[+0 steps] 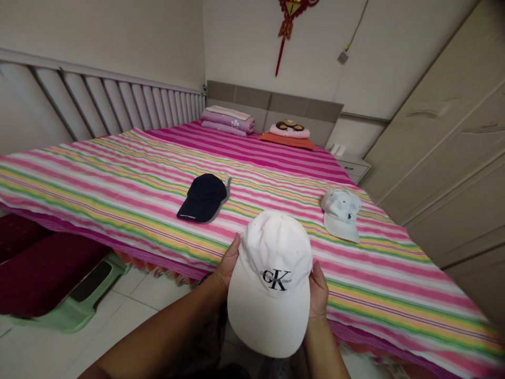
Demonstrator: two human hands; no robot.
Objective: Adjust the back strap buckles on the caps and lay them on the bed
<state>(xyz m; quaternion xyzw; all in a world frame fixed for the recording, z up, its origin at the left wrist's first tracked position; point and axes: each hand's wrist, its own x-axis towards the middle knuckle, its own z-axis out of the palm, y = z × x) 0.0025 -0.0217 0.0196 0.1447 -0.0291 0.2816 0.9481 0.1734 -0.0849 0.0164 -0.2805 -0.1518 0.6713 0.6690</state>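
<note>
A white baseball cap (272,250) with dark lettering on its front is held up near the bed's front edge, its brim pointing down toward me. My left hand (229,264) grips its left side, and my right hand (319,289) grips its right side; most fingers of both are hidden behind the cap. Beyond it to the left, a dark navy cap (205,195) lies on the striped bedspread (158,205). Over to the right, a pale cap (342,208) with a small dark emblem rests on the same bedspread.
Folded purple bedding (229,123) and a folded pink item on an orange cloth (288,139) sit by the headboard (244,95). A green stool (84,302) with a dark red cover stands left of me. Wardrobe doors (445,137) line the right.
</note>
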